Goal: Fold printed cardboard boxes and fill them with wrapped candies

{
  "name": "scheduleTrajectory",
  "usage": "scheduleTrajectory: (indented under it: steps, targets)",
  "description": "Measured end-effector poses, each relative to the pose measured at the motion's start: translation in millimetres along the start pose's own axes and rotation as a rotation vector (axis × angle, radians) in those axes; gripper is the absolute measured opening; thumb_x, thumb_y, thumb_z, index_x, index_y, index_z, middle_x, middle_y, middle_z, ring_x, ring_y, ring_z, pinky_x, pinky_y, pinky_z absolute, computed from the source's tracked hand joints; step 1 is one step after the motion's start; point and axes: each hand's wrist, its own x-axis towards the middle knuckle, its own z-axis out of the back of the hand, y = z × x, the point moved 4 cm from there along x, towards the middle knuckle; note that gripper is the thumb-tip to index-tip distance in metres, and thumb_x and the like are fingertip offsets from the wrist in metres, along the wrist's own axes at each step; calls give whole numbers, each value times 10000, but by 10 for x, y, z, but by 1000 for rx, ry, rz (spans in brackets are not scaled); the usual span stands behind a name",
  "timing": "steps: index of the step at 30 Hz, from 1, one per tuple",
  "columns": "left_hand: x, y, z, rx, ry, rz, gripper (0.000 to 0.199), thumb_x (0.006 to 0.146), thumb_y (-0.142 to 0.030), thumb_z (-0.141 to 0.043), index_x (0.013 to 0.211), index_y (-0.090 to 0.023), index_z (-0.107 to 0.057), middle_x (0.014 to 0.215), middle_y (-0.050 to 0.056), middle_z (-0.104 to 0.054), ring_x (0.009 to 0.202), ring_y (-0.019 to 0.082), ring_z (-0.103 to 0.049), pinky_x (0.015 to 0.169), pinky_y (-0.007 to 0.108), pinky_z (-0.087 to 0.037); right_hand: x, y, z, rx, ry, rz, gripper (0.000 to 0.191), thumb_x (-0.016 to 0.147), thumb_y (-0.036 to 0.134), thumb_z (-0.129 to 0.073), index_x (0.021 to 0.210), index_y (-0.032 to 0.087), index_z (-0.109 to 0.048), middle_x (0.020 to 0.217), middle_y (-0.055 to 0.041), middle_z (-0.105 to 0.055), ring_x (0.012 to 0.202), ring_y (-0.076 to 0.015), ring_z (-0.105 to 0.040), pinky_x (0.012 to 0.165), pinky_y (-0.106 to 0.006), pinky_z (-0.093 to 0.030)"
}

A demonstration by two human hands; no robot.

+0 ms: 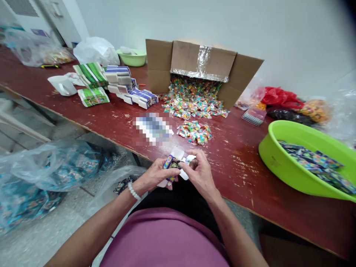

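The small box (168, 162) sits between the two hands, just off the near edge of the table (230, 159), its left side held between the left hand's (158, 174) thumb and fingers. The right hand (202, 175) curls narrowly at its open right side; whether it pinches a flap, I cannot tell. The box's long axis slants from near left to far right, flaps out

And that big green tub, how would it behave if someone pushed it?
The tub looks like stiff plastic, so it should keep its shape. Being wide and low, it would probably slide rather than tip. The packets lying loose inside might shift.
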Motion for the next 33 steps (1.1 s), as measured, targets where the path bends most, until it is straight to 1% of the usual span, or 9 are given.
scheduleTrajectory:
  steps: [5, 9, 12, 15, 19, 22, 26, 30, 33]
  targets:
    - [12, 68, -28, 10, -29, -24, 321, 789, -412, -748, 877, -114, -669, 770, 37, -662, 675, 143, -616, 631, 263, -533, -21, -113, -96, 207, 119, -132, 288, 840, 464, -648, 740, 194, -641, 635, 11, -578, 544, -134, -501, 509, -251, -396]
    - [-25, 56, 18, 30, -144, -171, 364, 798, -352, -754, 1071, -155, -614, 957, 45, -701, 845, 174, -671, 760, 284, -549, -9, -64, -8, 90, 23, -70, 293, 850, 431, -648, 692, 187, -611, 636, 17, -581, 579, -131, -516, 537, -239, -392]
    - [-83, 76, 51, -6, -277, -225, 553, 791, -326, -765, 1244, -211, -470, 930, 23, -714, 759, 174, -696, 695, 292, -567, -46, -63, -54, 236, 15, -133, 240, 847, 405, -673, 964, 200, -629, 695, 30, -631, 609, -136, -570, 567, -234, -441]
    - [-122, 79, 26, -10, -330, -275, 629, 837, -312, -722, 1370, -262, -390, 1043, 40, -715, 804, 180, -707, 713, 303, -577, -98, -75, -157, 466, -30, -176, 446, 799, 376, -736, 1180, 256, -537, 763, 41, -668, 647, -143, -616, 604, -241, -490]
    - [-125, 41, 9, 25, -329, -328, 496, 859, -266, -689, 1322, -258, -511, 1265, 54, -642, 1084, 199, -643, 885, 303, -544, -112, -80, -220, 534, -48, -107, 307, 818, 372, -733, 1080, 245, -634, 851, 6, -685, 750, -154, -631, 697, -262, -508]
    - [-101, 71, 23, -16, -252, -261, 423, 858, -289, -693, 1247, -232, -539, 1082, 41, -684, 929, 178, -660, 770, 275, -549, -77, -139, -166, 445, -38, -112, 223, 834, 416, -720, 900, 205, -694, 772, 9, -649, 678, -129, -572, 632, -237, -466]
    - [-96, 108, 34, -26, -165, -217, 322, 880, -307, -668, 1167, -220, -551, 961, 19, -676, 828, 153, -637, 721, 259, -518, -16, -253, -108, 437, 46, -260, 322, 768, 477, -770, 735, 173, -671, 602, 37, -555, 518, -93, -459, 485, -215, -364]
    - [-103, 118, 23, 21, -128, -206, 268, 893, -309, -654, 1126, -212, -565, 969, 23, -679, 856, 151, -628, 744, 252, -498, 29, -252, -75, 530, 81, -266, 399, 637, 427, -874, 902, 199, -682, 703, 26, -650, 569, -112, -551, 528, -220, -427]
    - [-108, 123, 11, -2, -128, -205, 303, 891, -318, -668, 1143, -225, -528, 953, 12, -678, 808, 138, -634, 696, 234, -496, 28, -220, -65, 450, 152, -193, 334, 715, 418, -832, 940, 201, -716, 770, -8, -691, 639, -138, -598, 581, -244, -468]
